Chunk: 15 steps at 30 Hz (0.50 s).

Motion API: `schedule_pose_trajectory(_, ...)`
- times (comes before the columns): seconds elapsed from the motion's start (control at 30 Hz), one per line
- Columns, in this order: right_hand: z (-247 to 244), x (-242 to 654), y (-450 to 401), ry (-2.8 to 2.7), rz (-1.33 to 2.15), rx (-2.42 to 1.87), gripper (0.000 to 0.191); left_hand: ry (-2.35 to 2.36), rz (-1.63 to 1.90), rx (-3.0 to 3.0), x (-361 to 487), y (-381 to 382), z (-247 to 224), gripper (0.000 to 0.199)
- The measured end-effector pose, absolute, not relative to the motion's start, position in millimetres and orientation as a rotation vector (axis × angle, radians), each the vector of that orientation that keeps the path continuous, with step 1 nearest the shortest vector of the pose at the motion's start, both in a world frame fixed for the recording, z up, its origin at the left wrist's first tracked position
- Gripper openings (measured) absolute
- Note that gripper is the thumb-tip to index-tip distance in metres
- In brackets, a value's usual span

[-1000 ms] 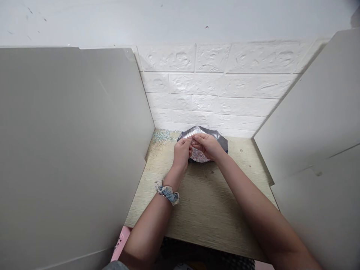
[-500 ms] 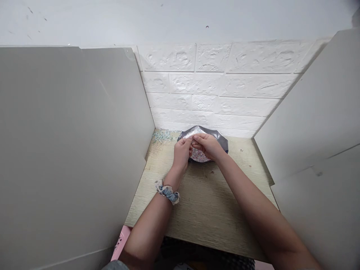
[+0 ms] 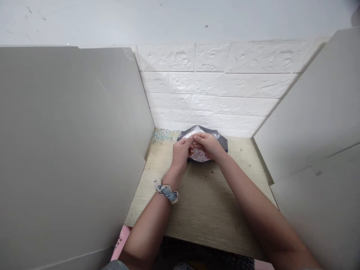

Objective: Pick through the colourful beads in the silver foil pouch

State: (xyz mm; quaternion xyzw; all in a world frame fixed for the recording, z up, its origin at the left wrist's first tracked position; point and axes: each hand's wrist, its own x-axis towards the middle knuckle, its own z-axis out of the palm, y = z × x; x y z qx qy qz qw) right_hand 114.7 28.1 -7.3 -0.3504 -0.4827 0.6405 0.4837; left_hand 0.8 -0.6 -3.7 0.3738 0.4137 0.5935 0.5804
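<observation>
A dark, faceted tray [image 3: 221, 140] with a shiny silvery inside holds many tiny pinkish beads [image 3: 200, 155]. Above it, my left hand [image 3: 182, 151] and my right hand [image 3: 206, 145] meet fingertip to fingertip. Both hands are closed in a pinch; whatever lies between the fingertips is too small to make out. A blue and white scrunchie [image 3: 168, 192] circles my left wrist.
Pale green-blue beads [image 3: 163, 135] lie scattered at the back left of the wooden table [image 3: 208, 202]. Grey panels [image 3: 70, 150] stand on both sides, with a white brick-patterned wall [image 3: 205, 84] behind. A pink object [image 3: 121, 242] shows below the table's left edge.
Both hands keep nearly the same place over the tray. My left hand has shifted very slightly to the left.
</observation>
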Motion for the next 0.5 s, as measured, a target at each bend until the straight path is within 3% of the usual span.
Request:
schedule_pose_trajectory(0.23,-2.4,117.0,27.5,-1.357,1.323,-0.926,0.021,0.880,1.355,0.823,2.6,-0.7,-1.3,0.032)
schedule_pose_trajectory(0.5,6.9,117.8,27.6,-1.680,0.809,-0.927,0.018,0.850,1.239,0.804,2.9,-3.4,4.5,0.033)
